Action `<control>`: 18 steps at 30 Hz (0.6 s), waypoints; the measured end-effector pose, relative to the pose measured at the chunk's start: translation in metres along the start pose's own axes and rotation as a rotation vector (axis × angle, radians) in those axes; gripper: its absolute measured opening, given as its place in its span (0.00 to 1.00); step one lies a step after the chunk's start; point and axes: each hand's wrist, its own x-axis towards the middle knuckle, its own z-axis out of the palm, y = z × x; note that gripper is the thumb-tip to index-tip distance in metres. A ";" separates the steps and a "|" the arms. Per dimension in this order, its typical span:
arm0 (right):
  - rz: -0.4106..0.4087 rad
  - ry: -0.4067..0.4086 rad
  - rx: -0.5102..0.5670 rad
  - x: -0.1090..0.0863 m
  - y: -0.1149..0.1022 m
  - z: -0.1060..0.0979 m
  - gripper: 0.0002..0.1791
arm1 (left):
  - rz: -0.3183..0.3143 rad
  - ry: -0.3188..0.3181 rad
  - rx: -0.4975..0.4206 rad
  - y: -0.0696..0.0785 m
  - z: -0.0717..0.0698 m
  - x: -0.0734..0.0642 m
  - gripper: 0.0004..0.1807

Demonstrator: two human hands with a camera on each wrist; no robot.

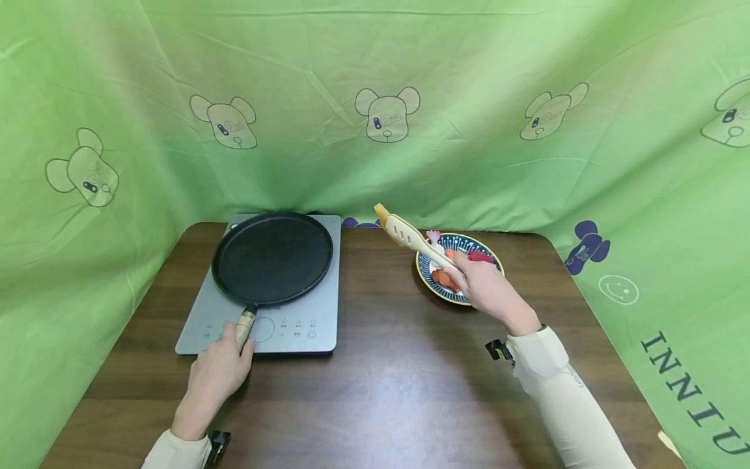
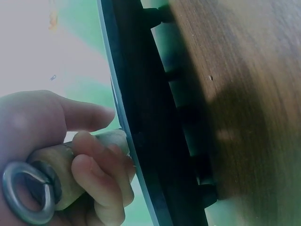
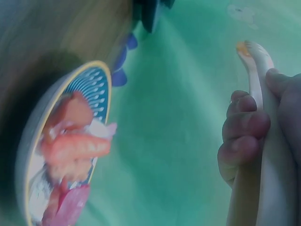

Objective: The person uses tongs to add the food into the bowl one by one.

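Observation:
A flat black pan (image 1: 273,258) sits on the induction cooktop (image 1: 319,316). My left hand (image 1: 218,370) grips its wood-look handle (image 1: 244,324); in the left wrist view the fingers (image 2: 101,179) curl round the handle, which ends in a metal ring (image 2: 29,193). My right hand (image 1: 489,285) holds cream-coloured tongs (image 1: 415,238), pointing left and away. Pinched in the tongs' tips is a small yellow-orange piece (image 1: 381,212), its kind unclear. Below the tongs stands a blue-patterned plate (image 1: 426,281) with a yellow rim, bearing several toy-like foods, including a shrimp-like orange piece (image 3: 77,147).
The wooden table (image 1: 381,365) stretches between the cooktop and the plate. Green cloth (image 1: 328,169) with bear-head drawings hangs along the back and both sides. A pink fork-shaped item (image 1: 433,236) shows at the plate's back rim.

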 end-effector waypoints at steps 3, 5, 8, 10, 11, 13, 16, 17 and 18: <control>-0.027 0.013 -0.003 0.007 -0.007 0.003 0.10 | -0.003 -0.005 -0.004 0.000 0.000 0.000 0.23; -0.042 0.022 -0.014 0.010 -0.012 0.005 0.10 | -0.005 -0.008 -0.007 0.000 0.000 0.000 0.23; -0.057 0.014 -0.028 0.016 -0.019 0.009 0.11 | -0.002 -0.011 -0.007 0.000 0.000 0.000 0.24; -0.063 0.005 -0.037 0.020 -0.024 0.011 0.13 | 0.007 -0.013 -0.004 0.000 -0.001 0.000 0.25; -0.063 -0.003 -0.036 0.022 -0.027 0.013 0.13 | 0.012 -0.017 -0.004 0.000 -0.001 0.001 0.25; -0.066 -0.024 -0.021 0.027 -0.033 0.015 0.14 | 0.022 -0.023 0.000 0.000 -0.003 0.001 0.25; -0.068 -0.044 0.003 0.034 -0.041 0.019 0.13 | 0.024 -0.043 0.001 -0.001 -0.004 0.002 0.24; -0.073 -0.048 0.011 0.036 -0.044 0.021 0.13 | 0.021 -0.050 0.001 -0.001 -0.004 0.002 0.24; -0.077 -0.053 0.014 0.038 -0.047 0.022 0.13 | 0.018 -0.057 0.002 -0.001 -0.004 0.002 0.24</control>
